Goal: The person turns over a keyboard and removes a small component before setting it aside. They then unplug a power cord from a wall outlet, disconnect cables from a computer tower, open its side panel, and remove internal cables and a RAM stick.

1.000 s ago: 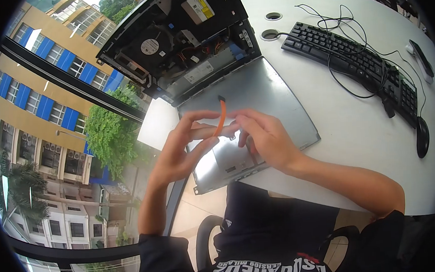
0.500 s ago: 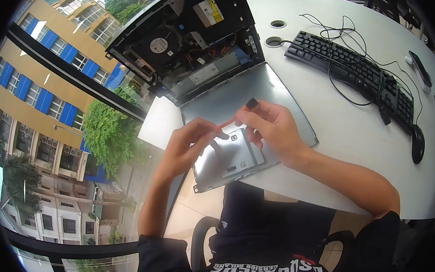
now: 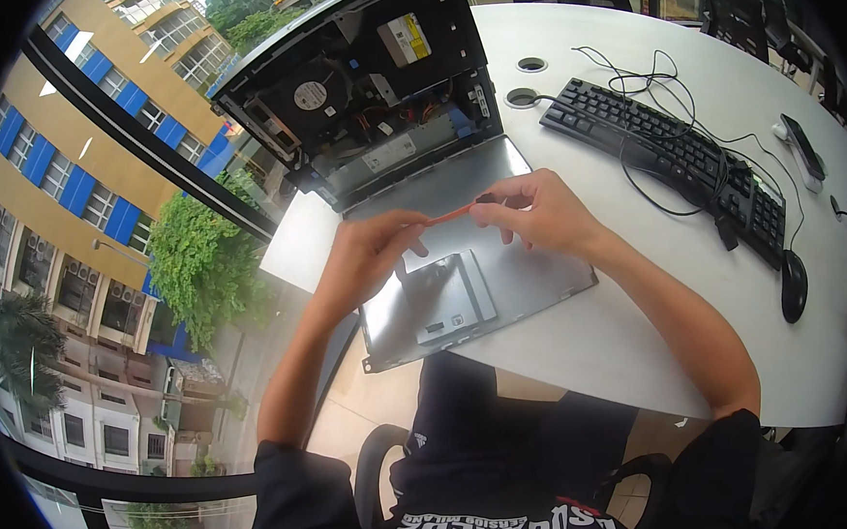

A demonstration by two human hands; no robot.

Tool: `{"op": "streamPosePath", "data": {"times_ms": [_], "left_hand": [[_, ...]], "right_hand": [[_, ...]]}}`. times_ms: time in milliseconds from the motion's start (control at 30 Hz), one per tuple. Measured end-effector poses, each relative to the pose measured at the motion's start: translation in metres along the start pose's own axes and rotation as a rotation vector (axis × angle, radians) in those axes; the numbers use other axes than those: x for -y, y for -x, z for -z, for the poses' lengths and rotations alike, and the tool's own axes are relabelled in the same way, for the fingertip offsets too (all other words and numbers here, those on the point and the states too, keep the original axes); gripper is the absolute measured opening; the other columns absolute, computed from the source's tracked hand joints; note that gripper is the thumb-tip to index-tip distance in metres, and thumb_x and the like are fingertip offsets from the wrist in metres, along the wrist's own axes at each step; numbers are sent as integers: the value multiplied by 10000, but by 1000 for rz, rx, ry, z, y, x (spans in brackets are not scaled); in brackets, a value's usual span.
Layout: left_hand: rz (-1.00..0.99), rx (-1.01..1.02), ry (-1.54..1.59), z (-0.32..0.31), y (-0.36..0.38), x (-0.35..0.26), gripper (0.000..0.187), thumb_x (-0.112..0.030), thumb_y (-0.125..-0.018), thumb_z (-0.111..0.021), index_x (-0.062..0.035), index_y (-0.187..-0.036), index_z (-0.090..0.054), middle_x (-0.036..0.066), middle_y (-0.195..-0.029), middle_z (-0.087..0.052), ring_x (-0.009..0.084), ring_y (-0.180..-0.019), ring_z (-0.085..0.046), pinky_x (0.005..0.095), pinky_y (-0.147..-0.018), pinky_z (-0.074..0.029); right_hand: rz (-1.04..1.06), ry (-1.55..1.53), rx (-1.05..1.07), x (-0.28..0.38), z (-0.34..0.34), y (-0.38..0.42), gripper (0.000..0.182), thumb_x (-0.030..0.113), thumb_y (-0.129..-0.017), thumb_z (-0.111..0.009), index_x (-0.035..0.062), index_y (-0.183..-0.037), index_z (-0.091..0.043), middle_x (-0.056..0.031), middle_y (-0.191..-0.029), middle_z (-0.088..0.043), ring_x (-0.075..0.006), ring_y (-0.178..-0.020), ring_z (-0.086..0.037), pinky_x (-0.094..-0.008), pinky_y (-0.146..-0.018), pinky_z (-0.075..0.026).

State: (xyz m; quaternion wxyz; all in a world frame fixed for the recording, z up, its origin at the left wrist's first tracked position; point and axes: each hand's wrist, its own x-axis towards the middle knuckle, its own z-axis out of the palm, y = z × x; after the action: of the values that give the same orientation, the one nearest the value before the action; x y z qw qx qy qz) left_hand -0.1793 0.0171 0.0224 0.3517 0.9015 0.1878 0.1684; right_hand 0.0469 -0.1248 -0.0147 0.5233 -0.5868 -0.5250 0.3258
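Note:
Between my two hands a short red SATA cable [image 3: 451, 214] is stretched, with a dark connector at its right end. My left hand [image 3: 372, 253] is closed in a pinch on the cable's left end. Thumb and fingers of my right hand [image 3: 544, 214] pinch the cable near the dark connector, which they partly hide. Both hands are above a shiny metal side panel [image 3: 539, 257] lying on the table. Under my left hand, a raised rectangular metal section [image 3: 474, 305] shows on the panel. Behind the hands stands an opened desktop computer case [image 3: 371, 35], its fan, label and wires visible.
To the right on the white round table [image 3: 626, 252] lie a black keyboard [image 3: 668, 143] with tangled cord, a black mouse [image 3: 793, 285] and a phone-like dark device [image 3: 802, 144]. Two cable holes are near the case. A window is on the left.
My right hand has turned, so the dark connector that stuck up is now mostly covered by its fingers. Both hands have risen slightly towards the case. The whole view has shifted a little.

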Motion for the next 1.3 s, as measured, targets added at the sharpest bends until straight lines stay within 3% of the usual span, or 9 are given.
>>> {"op": "streamPosePath", "data": {"times_ms": [200, 300, 567, 600, 800, 900, 1000, 1200, 1300], "left_hand": [[-44, 63, 15, -7, -9, 2, 246, -68, -1017, -600, 22, -1211, -721, 106, -853, -757, 113, -655, -684, 241, -594, -522], [2, 48, 1, -9, -11, -1, 256, -61, -1004, -617, 23, -1223, -720, 101, -865, -755, 112, -665, -682, 245, -600, -528], [-46, -80, 27, -1, -18, 14, 229, -54, -969, -666, -16, -1174, -760, 82, -861, -754, 114, -667, -700, 237, -587, -508], [56, -58, 54, 3, -15, 13, 232, -61, -959, -682, -15, -1172, -761, 91, -862, -758, 114, -687, -712, 234, -582, -499], [169, -128, -17, -6, -17, 13, 230, -83, -962, -683, 12, -1158, -757, 95, -867, -763, 123, -685, -713, 238, -592, -506], [8, -91, 67, -5, -21, 35, 221, -85, -957, -690, 9, -1143, -762, 94, -863, -762, 129, -702, -717, 241, -628, -522], [74, -15, 97, 3, -18, 19, 220, -104, -947, -700, 12, -1121, -766, 106, -877, -767, 137, -735, -723, 250, -673, -540], [-70, -96, -144, -2, -17, 28, 241, -164, -935, -718, 17, -1086, -771, 108, -904, -775, 172, -840, -733, 289, -777, -543], [-127, -113, -93, -4, -18, 37, 243, -175, -927, -732, 18, -1069, -768, 98, -869, -767, 173, -831, -716, 304, -789, -533]], "right_hand": [[-110, 169, -47, -5, 12, 0, 277, 282, -894, -759, 16, -949, -811, -75, -632, -682, -128, -567, -643, -282, -526, -468], [-52, 236, -136, -7, 9, 1, 261, 278, -886, -762, 26, -922, -820, -87, -608, -669, -141, -521, -596, -294, -524, -459], [-35, 230, -235, -14, 10, 0, 265, 281, -871, -756, 37, -954, -816, -154, -629, -669, -191, -500, -571, -328, -534, -463], [-53, 211, -225, -15, 11, 0, 262, 278, -871, -754, 38, -957, -815, -163, -637, -673, -201, -502, -575, -332, -538, -467], [120, 355, -279, -18, -2, 3, 247, 254, -864, -766, 36, -970, -813, -148, -690, -722, -176, -506, -574, -316, -536, -463], [148, 248, -276, -28, 2, 0, 248, 259, -863, -766, 39, -966, -815, -151, -698, -727, -181, -509, -580, -316, -537, -465], [77, 257, -252, -27, 7, -1, 240, 256, -867, -761, 45, -966, -816, -156, -704, -726, -198, -525, -600, -323, -549, -478], [165, 438, -324, -23, -5, 5, 242, 234, -871, -766, 2, -931, -806, -132, -781, -765, -133, -546, -608, -297, -542, -466], [178, 377, -323, -28, -2, 0, 257, 249, -868, -777, -4, -905, -803, -120, -748, -751, -133, -544, -593, -306, -537, -458]]}}
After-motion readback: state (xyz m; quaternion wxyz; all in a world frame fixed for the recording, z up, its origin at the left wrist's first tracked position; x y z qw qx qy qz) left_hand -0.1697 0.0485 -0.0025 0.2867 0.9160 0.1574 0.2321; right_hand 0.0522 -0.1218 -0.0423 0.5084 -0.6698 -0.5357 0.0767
